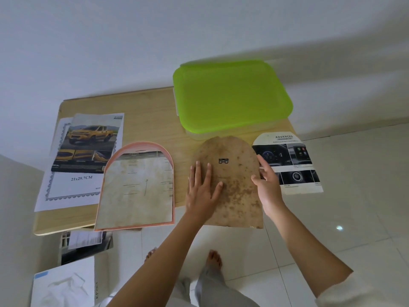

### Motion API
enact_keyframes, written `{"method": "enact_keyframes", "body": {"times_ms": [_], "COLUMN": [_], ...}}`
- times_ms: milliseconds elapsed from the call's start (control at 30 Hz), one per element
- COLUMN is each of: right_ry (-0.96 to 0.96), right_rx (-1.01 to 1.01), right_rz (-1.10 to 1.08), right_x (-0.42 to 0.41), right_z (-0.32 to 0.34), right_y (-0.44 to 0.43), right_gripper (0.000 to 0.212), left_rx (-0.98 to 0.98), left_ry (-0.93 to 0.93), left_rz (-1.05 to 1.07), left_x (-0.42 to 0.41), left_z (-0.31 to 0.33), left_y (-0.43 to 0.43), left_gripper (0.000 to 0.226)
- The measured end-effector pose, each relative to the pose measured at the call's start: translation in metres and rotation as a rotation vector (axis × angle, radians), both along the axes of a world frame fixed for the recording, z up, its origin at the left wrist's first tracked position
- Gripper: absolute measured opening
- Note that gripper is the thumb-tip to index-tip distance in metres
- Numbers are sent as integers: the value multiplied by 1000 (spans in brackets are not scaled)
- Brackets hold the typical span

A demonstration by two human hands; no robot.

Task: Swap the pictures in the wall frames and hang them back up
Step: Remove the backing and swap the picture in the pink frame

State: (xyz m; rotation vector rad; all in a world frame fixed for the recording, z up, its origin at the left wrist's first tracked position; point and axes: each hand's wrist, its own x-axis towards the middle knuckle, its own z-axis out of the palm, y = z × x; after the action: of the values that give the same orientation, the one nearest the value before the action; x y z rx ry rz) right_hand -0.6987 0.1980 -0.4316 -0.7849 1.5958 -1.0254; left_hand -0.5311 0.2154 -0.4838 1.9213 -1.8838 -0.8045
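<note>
An arched brown backing board (234,196), stained and with a small metal hanger near its top, lies on the table's front edge. My left hand (202,187) rests flat on its left half, fingers spread. My right hand (266,183) grips its right edge. Left of it lies an arched pink frame (138,187), back side up, with a stained sheet inside. An arch-cut car-dashboard picture (292,160) lies right of the board, partly under my right hand. A yellow-truck print (88,142) lies at the table's left.
A lime-green lidded box (230,96) stands at the back right of the wooden table (146,120). Papers and a white box (64,282) lie on the floor at lower left. My feet stand on white tiles below the table edge.
</note>
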Motion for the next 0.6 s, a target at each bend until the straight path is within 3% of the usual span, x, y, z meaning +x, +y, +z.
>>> {"method": "enact_keyframes", "body": {"times_ms": [167,267,400,600], "right_ry": [-47,-78,-69,221], "right_rx": [16,36,60,16], "right_rz": [-21,30,104,242], "right_x": [20,62,130,200], "right_z": [9,8,-5,-30], "right_y": [-2,2,5,1], "right_gripper": [58,58,53,41], "left_rx": [12,45,74,65], "left_ry": [96,241,282,265], "left_rz": [133,211,360,443], "left_x": [37,84,153,221], "left_z": [31,36,36,29], "left_y": [11,23,40,51], "left_gripper": [70,76,74,63]}}
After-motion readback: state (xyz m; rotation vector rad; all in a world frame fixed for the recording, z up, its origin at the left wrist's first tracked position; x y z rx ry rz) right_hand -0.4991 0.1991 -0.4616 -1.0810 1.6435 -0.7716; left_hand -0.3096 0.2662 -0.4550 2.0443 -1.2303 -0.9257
